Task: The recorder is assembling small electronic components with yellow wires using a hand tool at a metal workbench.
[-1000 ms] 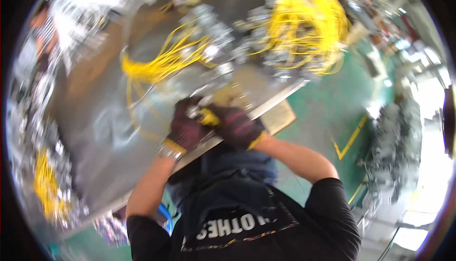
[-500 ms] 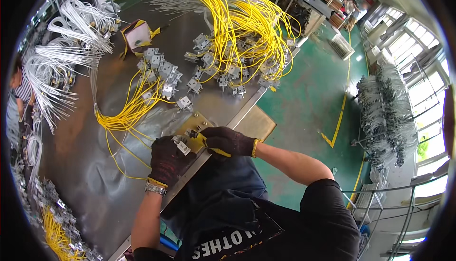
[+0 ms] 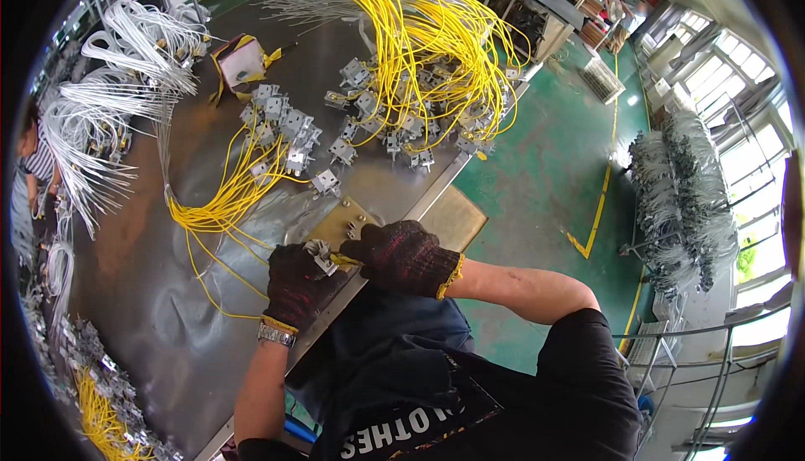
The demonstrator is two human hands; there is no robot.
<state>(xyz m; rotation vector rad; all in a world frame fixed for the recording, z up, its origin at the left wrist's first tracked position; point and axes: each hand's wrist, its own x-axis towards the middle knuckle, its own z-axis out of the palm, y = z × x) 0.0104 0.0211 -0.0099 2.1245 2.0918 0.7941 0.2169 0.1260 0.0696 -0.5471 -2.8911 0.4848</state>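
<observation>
My left hand (image 3: 293,287), in a dark knitted glove, is closed around a small silver metal bracket (image 3: 321,257) at the table's near edge. A thin yellow cable (image 3: 204,281) runs from the bundle toward this hand. My right hand (image 3: 407,260), gloved too, is closed close beside the bracket. Something small and yellow (image 3: 342,260) shows between its fingertips and the bracket; its kind is unclear. Just beyond both hands lies a brass-coloured plate (image 3: 329,225) with small metal posts on it.
A bundle of yellow cables (image 3: 214,214) with silver brackets (image 3: 285,126) lies ahead on the metal table (image 3: 151,293). A larger yellow cable heap (image 3: 444,33) is at the far side. White cable coils (image 3: 142,42) are at the left. A pouch (image 3: 243,63) stands between them.
My right hand has turned and shifted so its fingertips now meet the bracket. The yellow piece below that hand no longer shows. The left hand keeps its hold, the bracket tilted slightly.
</observation>
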